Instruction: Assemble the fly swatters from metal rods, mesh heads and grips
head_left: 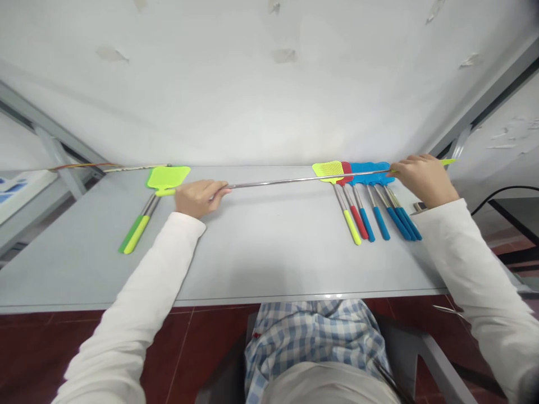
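A fly swatter with a long, extended metal rod (286, 181) is stretched sideways above the table. My left hand (200, 197) is closed around its yellow-green handle, whose end pokes out on the left. At the other end my right hand (423, 178) grips near the head; only a thin, edge-on yellow-green strip of that head shows past the fingers. Under the rod on the right lie a yellow swatter (330, 170), a red swatter (359, 220) and several blue swatters (381, 223), partly overlapping. To the left, a yellow-green swatter (168, 177) rests on a green-handled swatter (133, 233).
The grey table (269, 252) meets a white wall at the back. Metal frame posts stand at both sides. Cables (92, 165) run along the back left corner, near a white box (25, 188). A small dark object (420, 206) sits by my right wrist.
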The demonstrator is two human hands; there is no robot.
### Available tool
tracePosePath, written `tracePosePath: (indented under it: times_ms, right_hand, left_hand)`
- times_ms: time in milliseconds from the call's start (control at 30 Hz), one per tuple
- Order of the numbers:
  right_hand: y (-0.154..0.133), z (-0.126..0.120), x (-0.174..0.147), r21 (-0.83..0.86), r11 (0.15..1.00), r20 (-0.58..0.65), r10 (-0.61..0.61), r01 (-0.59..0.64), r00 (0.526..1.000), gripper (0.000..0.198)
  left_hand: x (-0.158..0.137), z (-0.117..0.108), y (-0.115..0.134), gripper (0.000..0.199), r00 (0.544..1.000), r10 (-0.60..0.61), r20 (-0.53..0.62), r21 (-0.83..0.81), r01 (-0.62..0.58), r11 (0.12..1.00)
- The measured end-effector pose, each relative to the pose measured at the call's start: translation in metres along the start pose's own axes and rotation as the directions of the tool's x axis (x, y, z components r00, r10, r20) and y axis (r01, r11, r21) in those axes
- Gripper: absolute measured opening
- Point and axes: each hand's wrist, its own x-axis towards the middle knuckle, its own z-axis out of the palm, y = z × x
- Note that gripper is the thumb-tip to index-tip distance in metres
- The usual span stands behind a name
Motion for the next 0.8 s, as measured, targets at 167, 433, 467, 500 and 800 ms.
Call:
tracePosePath:
  times_ms: [167, 433, 467, 500, 800]
  right_hand:
    - [-0.101, -0.022, 0.017, 0.069, 0.96, -0.049, -0.27, 0.273, 0.962, 0.021]
    - [-0.094, -0.039, 0.013, 0.098, 0.947, -0.154, -0.29, 0.307, 0.945, 0.019]
    - [-0.083, -0.039, 0.013, 0.122, 0.954, -0.155, -0.253, 0.272, 0.955, 0.021]
    - [-0.073, -0.039, 0.013, 0.153, 0.962, -0.15, -0.206, 0.228, 0.967, 0.024]
    - [-0.059, -0.044, 0.015, 0.383, 0.921, -0.205, 0.012, 0.07, 0.979, 0.025]
  left_hand:
    - [0.027, 0.016, 0.077, 0.046, 0.992, 0.081, 0.097, -0.05, -0.076, 0.996]
    - [0.037, 0.0, 0.068, 0.051, 0.991, 0.06, 0.12, -0.113, -0.046, 0.993]
    - [0.035, -0.003, 0.062, 0.051, 0.993, 0.047, 0.107, -0.112, -0.035, 0.993]
    - [0.033, -0.004, 0.058, 0.05, 0.995, 0.034, 0.094, -0.109, -0.024, 0.994]
    - [0.035, -0.001, 0.073, 0.046, 0.997, -0.053, 0.05, -0.114, 0.059, 0.992]
